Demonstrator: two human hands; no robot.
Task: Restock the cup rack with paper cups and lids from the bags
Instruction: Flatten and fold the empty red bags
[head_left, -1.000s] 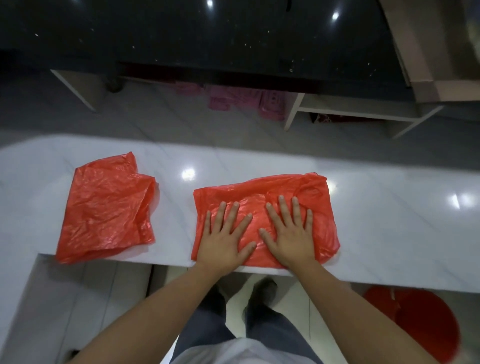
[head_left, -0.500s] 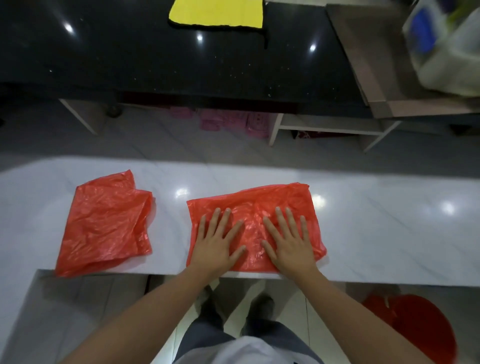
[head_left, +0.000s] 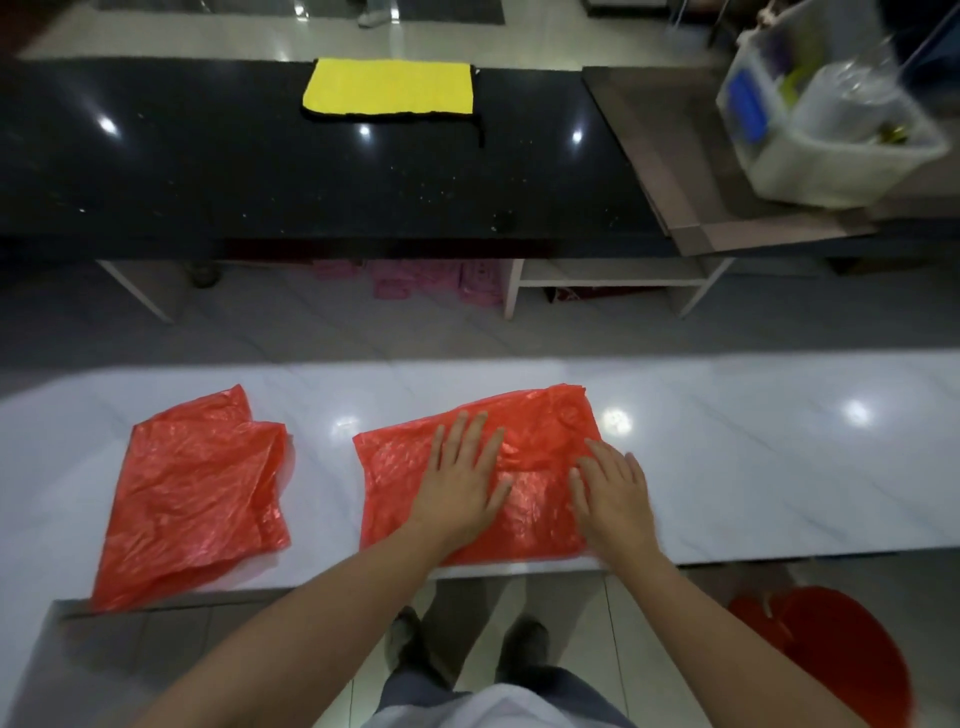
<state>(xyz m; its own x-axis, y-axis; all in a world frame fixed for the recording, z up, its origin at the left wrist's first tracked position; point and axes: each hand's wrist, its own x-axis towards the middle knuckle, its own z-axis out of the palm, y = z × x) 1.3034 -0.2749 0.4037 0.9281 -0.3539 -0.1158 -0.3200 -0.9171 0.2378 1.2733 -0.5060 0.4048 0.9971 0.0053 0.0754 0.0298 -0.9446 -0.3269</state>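
Pressing flat, both hands, left (head_left: 457, 488) and right (head_left: 613, 499), are smoothing an emptied red bag (head_left: 530, 431) on the white worktop (head_left: 779, 457); another flattened bag (head_left: 192, 493) lies left. Unpacking seems finished; no rack visible.

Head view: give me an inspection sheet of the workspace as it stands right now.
Surface: white marble counter, glossy, with light reflections.
Job's things: two red plastic bags, both lying flat; left bag untouched, right bag under both hands. No cups, lids or cup rack seen.
Clutter: nothing seen on the white counter.
Hands: left hand and right hand both flat, fingers straight, pressing the right bag.
Cables: nothing seen.
Surroundings: black counter beyond with a yellow cloth; clear plastic bin at far right; red bucket on the floor.
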